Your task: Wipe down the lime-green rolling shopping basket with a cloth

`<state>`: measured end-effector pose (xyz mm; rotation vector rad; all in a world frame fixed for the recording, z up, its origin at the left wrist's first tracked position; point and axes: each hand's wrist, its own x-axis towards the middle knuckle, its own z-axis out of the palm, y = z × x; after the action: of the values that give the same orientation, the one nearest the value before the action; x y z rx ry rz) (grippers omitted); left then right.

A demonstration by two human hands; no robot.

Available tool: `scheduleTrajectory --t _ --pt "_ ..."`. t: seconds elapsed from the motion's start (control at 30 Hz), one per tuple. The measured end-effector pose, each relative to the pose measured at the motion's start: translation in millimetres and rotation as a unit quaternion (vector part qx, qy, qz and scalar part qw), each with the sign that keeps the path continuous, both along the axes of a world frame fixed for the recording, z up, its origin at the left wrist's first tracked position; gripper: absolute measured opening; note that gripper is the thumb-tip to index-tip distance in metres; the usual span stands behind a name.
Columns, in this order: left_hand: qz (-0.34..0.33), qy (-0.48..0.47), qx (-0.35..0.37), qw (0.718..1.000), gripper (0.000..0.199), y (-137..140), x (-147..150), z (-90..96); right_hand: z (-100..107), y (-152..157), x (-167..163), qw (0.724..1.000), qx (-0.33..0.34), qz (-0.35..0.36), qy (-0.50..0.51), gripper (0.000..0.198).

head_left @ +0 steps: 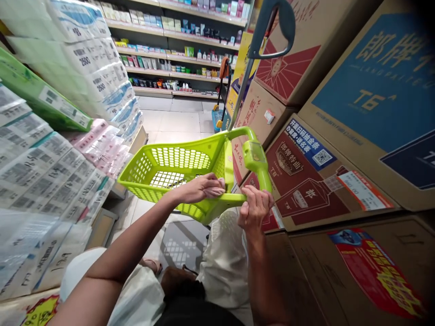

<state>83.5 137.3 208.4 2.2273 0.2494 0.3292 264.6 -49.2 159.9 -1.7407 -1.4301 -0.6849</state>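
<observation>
A lime-green shopping cart [207, 210] with a perforated basket stands right in front of me. My left hand [195, 188] is closed on a pale pink cloth [215, 187] and presses it against the cart's near rim. At the rim's right corner, where the green handle [261, 170] curves up, my right hand [255, 203] has its fingers wrapped round the frame. Through the holes of the basket the floor shows. Part of the rim is hidden under both hands.
Cardboard cartons [307, 181] are stacked close on the right. Tissue packs [44, 158] pile up on the left. A grey pole handle [272, 31] rises behind the cart. Across the tiled floor [159, 113] stand product shelves [190, 38] and a blue bucket [216, 120].
</observation>
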Motion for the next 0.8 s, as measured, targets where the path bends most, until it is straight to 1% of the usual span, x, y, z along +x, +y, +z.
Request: scheduleTrajectory --t 0.07,0.13,0.2,0.27,0.33,0.37,0.43,0.47,0.53,0.57,0.63,0.67,0.7,0.77,0.8 --pt "0.019 0.044 -0.004 0.999 0.034 0 -15 2.3 1 -2 -1 1.000 0.003 0.008 0.002 0.044" --pt "0.016 0.054 -0.018 0.998 0.035 -1 -14 4.7 2 -2 -5 1.000 0.019 0.016 0.011 0.044" --pt "-0.005 0.013 -0.018 1.000 0.037 -6 3 8.6 3 -1 -9 0.999 0.029 0.010 0.023 0.043" --pt "-0.044 -0.035 0.004 0.998 0.038 -12 25 13.4 3 1 -13 0.999 0.028 0.002 0.027 0.042" --pt "-0.078 -0.032 0.033 0.996 0.035 -16 35 15.7 2 1 -11 1.000 0.020 0.003 0.019 0.041" --pt "-0.076 -0.011 0.044 0.996 0.034 -16 32 14.3 2 1 -9 1.000 0.014 0.008 0.011 0.041" --pt "-0.026 0.034 0.058 0.997 0.036 -10 10 3.9 0 -1 -1 1.000 0.004 0.020 -0.010 0.042" --pt "0.019 0.045 0.064 0.997 0.037 -6 -8 -5.4 -1 -3 3 0.999 0.002 0.025 -0.022 0.041" --pt "0.125 0.018 0.086 0.988 0.038 -1 -45 -29.6 -1 -5 10 0.999 0.003 0.030 -0.039 0.039" --pt "0.208 -0.017 0.104 0.972 0.039 -2 -61 -42.9 -1 -5 11 0.999 0.001 0.028 -0.042 0.038" --pt "0.361 -0.080 0.135 0.919 0.038 -13 -77 -67.6 1 -3 7 0.999 -0.002 0.007 -0.038 0.034" --pt "0.417 -0.101 0.145 0.891 0.037 -23 -76 -77.9 2 -1 2 0.999 -0.003 -0.011 -0.033 0.032" --pt "0.451 -0.115 0.152 0.872 0.037 -35 -70 -86.7 3 1 -6 0.999 -0.005 -0.031 -0.029 0.030" --pt "0.466 -0.140 0.169 0.857 0.038 -59 -48 -100.5 5 6 -24 0.998 -0.015 -0.055 -0.033 0.028" --pt "0.451 -0.154 0.187 0.859 0.041 -69 -37 -106.5 5 8 -32 0.997 -0.027 -0.054 -0.042 0.027"
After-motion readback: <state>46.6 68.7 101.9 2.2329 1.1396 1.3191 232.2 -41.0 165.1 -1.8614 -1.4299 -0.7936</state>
